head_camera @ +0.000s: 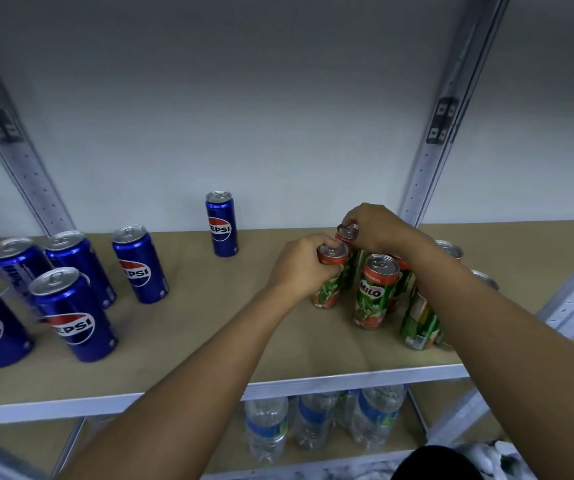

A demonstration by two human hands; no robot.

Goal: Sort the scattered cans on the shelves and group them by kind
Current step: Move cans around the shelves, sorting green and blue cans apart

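Your fingers on the left hand (301, 268) are curled round the top of a Milo can (329, 278), and it stands upright on the shelf (209, 327). Your fingers on the right hand (375, 228) are bent and pinch the top of another Milo can (346, 237) just behind the first one. Both hands hold a can tight.

More green and red cans stand close by. One Milo can with its name showing (377, 292) stands just to the right of your left hand. Another green can (420, 323) is near the front, partly hidden by your right arm. Two silver can tops (450, 249) peek out behind that arm.

The blue Pepsi cans are well apart from the Milo ones. One Pepsi can (221, 223) stands alone near the back wall. Five more Pepsi cans (71, 313) stand in a bunch on the left side of the shelf.

On the shelf below, clear water bottles (266, 427) stand close together.
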